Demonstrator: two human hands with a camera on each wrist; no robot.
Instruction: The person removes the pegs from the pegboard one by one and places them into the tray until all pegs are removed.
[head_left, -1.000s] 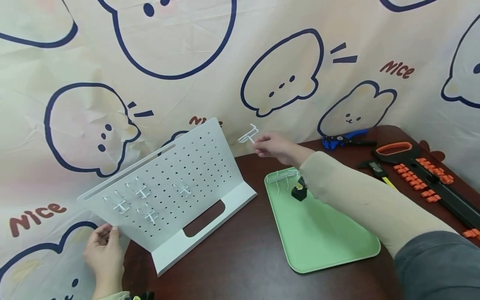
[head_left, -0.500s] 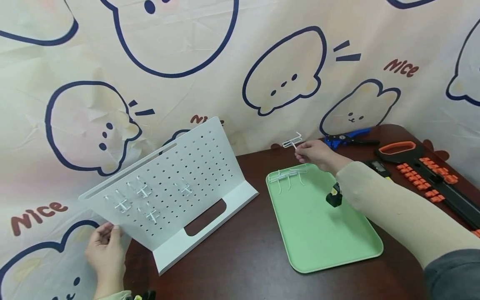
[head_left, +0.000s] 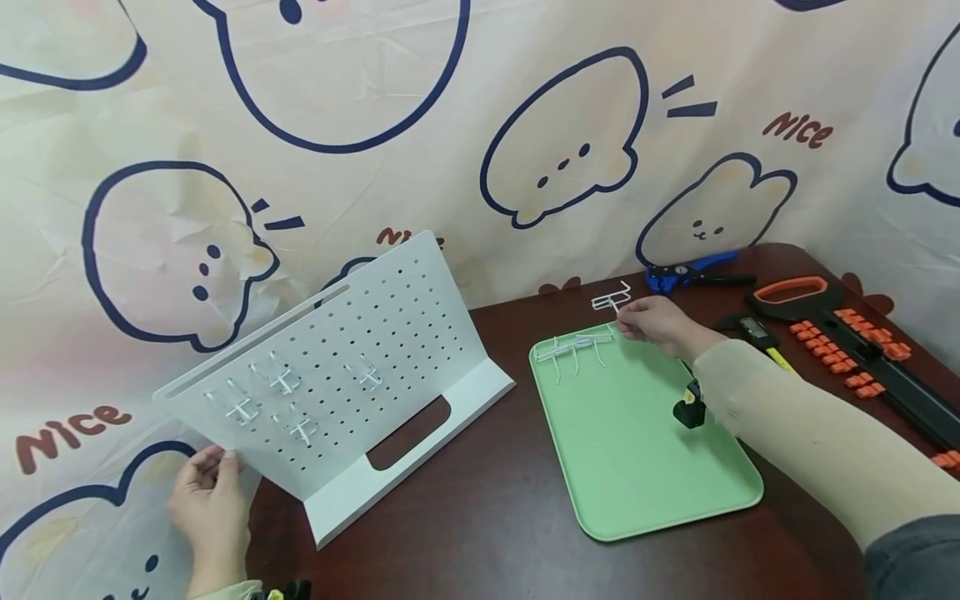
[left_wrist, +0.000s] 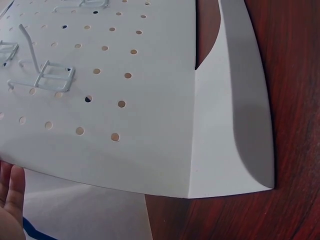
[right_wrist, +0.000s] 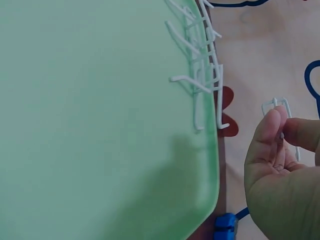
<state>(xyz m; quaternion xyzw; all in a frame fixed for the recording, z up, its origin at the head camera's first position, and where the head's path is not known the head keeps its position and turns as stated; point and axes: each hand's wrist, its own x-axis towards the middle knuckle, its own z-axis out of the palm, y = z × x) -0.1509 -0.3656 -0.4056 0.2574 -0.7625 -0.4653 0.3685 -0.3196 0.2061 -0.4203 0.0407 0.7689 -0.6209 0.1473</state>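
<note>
A white pegboard leans on its angled base, with several white wire hooks fixed in its left part. My left hand holds the board's lower left edge between thumb and fingers; in the left wrist view only part of that hand shows. Over the far edge of a green tray, my right hand pinches the stem of another white pegboard hook. The right wrist view shows this hook partly hidden by the fingertips. Several more hooks lie at the tray's far left corner.
Blue-handled pliers lie at the table's back. A digital caliper and a black holder with orange clips are right of the tray, near the right sleeve. A patterned cloth hangs behind the brown table.
My right hand has carried the pinched hook rightward and down, from beside the pegboard to above the tray's far edge. My left hand stays on the board.
</note>
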